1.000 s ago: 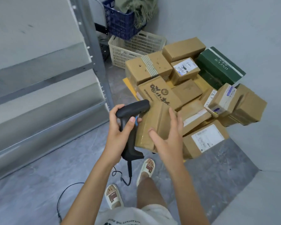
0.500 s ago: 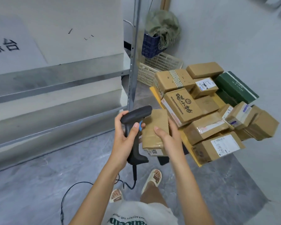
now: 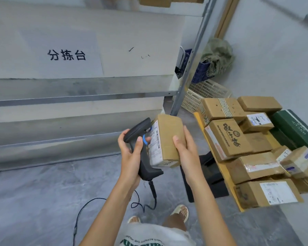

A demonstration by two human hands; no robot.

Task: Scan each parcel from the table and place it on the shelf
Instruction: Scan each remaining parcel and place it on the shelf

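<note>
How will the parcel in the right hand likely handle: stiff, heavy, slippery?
The parcel is a sharp-edged cardboard box, so probably stiff. The right hand alone holds it upright, so likely light. Plain cardboard suggests decent grip; the glossy label facing the scanner may be slicker.

Floor: grey, mottled, stone-look. Wall at right: plain pale grey. Wooden strip stands in the corner. White slatted crate on the floor by the corner; blue basket above it holds an olive cloth bundle. Light even, soft.
</note>
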